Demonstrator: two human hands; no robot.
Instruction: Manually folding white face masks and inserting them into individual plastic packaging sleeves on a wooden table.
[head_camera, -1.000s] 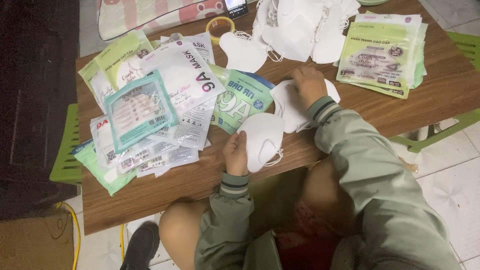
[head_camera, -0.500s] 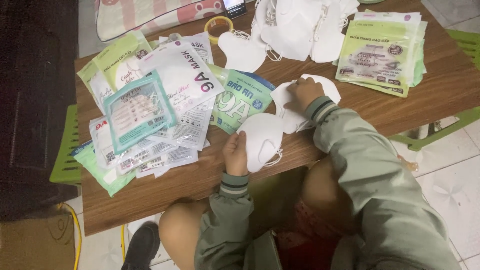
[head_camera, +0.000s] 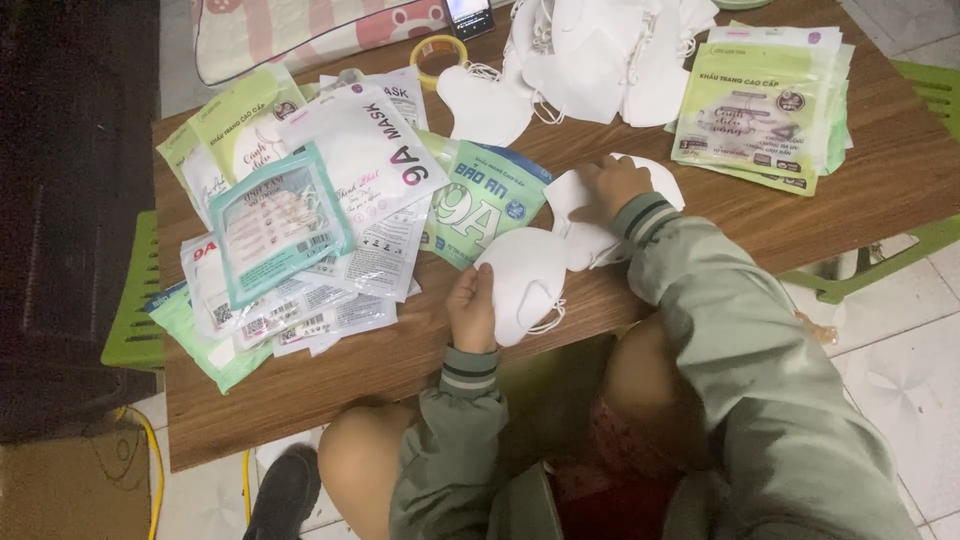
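Many flat plastic mask packets lie at the left edge of the brown wooden table. Left hand fingers grip a white folded face mask near the front edge; right hand fingers press closed on another white mask just beside.

You have two hands at work: your left hand holds one white face mask, and your right hand rests on two more white masks just beside it. Beyond your right fingers lies one heap of loose white masks, too overlapped to count. One roll of yellow tape lies beyond your left fingers, and one stack of green packets lies past your right.
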